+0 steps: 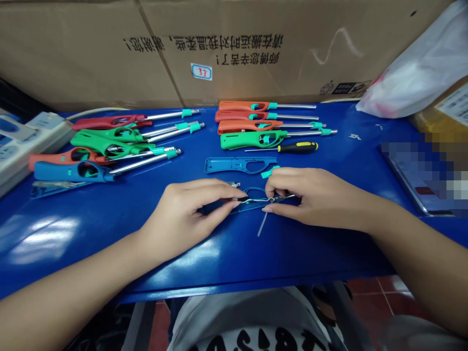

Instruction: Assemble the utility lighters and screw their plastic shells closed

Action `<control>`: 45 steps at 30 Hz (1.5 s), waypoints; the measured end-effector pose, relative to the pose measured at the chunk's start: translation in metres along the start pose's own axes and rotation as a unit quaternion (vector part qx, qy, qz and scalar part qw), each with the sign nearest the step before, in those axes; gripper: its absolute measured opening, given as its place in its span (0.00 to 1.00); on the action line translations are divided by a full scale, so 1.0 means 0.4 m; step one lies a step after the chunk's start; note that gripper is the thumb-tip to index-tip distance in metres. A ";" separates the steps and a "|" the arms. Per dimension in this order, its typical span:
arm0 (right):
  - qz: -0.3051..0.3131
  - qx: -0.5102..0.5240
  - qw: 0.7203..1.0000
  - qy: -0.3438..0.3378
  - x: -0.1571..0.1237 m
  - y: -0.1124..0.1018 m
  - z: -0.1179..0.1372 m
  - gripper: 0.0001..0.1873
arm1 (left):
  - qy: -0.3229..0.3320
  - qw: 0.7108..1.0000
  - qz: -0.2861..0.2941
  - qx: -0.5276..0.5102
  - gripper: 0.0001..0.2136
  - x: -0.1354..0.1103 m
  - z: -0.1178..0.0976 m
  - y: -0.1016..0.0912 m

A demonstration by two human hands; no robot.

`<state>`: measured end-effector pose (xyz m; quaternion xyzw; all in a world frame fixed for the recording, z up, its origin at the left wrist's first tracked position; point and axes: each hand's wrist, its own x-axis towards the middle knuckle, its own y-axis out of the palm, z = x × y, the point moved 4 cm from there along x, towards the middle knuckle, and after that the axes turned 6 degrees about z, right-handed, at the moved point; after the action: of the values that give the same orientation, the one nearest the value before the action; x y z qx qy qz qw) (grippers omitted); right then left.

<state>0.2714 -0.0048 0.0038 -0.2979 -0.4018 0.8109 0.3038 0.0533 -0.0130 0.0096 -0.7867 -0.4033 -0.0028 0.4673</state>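
Observation:
My left hand point(190, 209) and my right hand point(310, 197) meet over a blue lighter half-shell point(256, 204) lying on the blue table point(91, 234). Both pinch a thin twisted wire point(258, 200) stretched between their fingertips, with a small black part at the left end. A thin pale stick point(262, 225) lies just below it. Another open blue lighter shell point(239, 164) rests just beyond my hands, a teal trigger piece point(269, 171) beside it.
Several long-nosed lighters lie in a pile at left point(109, 146) and a row at centre back point(263, 124). A black-and-yellow screwdriver point(292, 147) lies by the row. A power strip point(25, 141) sits far left, cardboard boxes point(226, 48) behind, a white plastic bag point(420, 73) at right.

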 end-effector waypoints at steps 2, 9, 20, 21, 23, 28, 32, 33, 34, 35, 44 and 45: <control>0.003 0.008 1.000 -0.001 -0.004 -0.001 -0.001 0.11 | 0.003 1.000 0.005 0.008 0.07 0.001 0.010 0.003; 0.002 0.012 1.000 0.003 -0.007 -0.003 -0.006 0.08 | -0.009 1.000 0.019 -0.010 0.08 0.006 0.029 0.015; -0.005 0.003 1.000 -0.004 -0.010 -0.003 -0.002 0.08 | -0.001 1.000 0.027 -0.008 0.07 0.004 0.024 0.009; -0.006 0.002 1.000 -0.005 -0.010 -0.002 -0.002 0.08 | -0.002 1.000 0.025 -0.011 0.07 0.004 0.024 0.009; -0.005 0.000 1.000 -0.003 -0.008 -0.001 -0.002 0.08 | -0.002 1.000 0.021 -0.016 0.08 0.004 0.023 0.009; -0.003 0.004 1.000 -0.003 -0.007 -0.002 -0.004 0.09 | 0.004 0.999 0.045 -0.007 0.08 0.003 0.021 0.015; 0.008 0.017 1.000 -0.009 -0.012 -0.010 -0.006 0.09 | 0.002 0.999 0.050 0.004 0.08 0.004 0.020 0.016; 0.012 0.020 1.000 -0.011 -0.014 -0.011 -0.007 0.10 | 0.000 0.999 0.048 0.003 0.08 0.005 0.021 0.016; 0.014 0.025 1.000 -0.013 -0.016 -0.013 -0.007 0.11 | -0.001 0.999 0.045 0.001 0.08 0.005 0.021 0.016; 0.013 0.031 0.999 -0.013 -0.017 -0.014 -0.008 0.12 | -0.004 0.999 0.044 -0.001 0.08 0.005 0.022 0.016; -0.129 0.038 0.991 0.030 -0.015 -0.027 -0.033 0.10 | -0.011 0.999 0.023 -0.023 0.08 0.004 0.029 0.019; -0.143 0.006 0.989 0.031 -0.013 -0.028 -0.037 0.10 | -0.013 0.999 0.023 -0.024 0.08 0.004 0.030 0.019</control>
<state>0.2883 0.0038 0.0069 -0.2601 -0.4263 0.7517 0.4307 0.0549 -0.0050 -0.0020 -0.8069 -0.3911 0.0080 0.4427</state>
